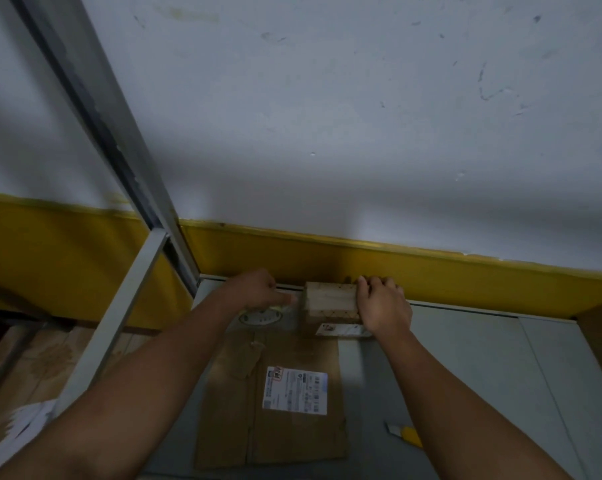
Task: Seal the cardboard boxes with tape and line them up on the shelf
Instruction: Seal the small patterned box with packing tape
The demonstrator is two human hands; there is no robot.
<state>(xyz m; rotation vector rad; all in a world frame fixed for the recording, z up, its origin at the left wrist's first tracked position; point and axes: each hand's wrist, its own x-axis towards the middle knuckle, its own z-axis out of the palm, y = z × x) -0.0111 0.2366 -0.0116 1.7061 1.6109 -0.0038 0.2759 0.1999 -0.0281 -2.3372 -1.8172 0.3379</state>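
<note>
A small cardboard box [329,301] with a white label on its near side stands at the back of the grey shelf [465,375], against the yellow wall band. My right hand [382,303] grips the box's right end, fingers curled over its top edge. My left hand [258,289] is beside the box's left end, fingers curled with a fingertip touching that side. A flattened cardboard box [275,403] with a printed shipping label lies on the shelf in front of it. A roll of tape [261,318] lies under my left wrist.
A yellow utility knife [408,434] lies on the shelf near my right forearm. Another cardboard box edge [600,341] shows at the far right. A metal shelf upright [95,109] slants along the left. White papers [26,420] lie on the floor at lower left.
</note>
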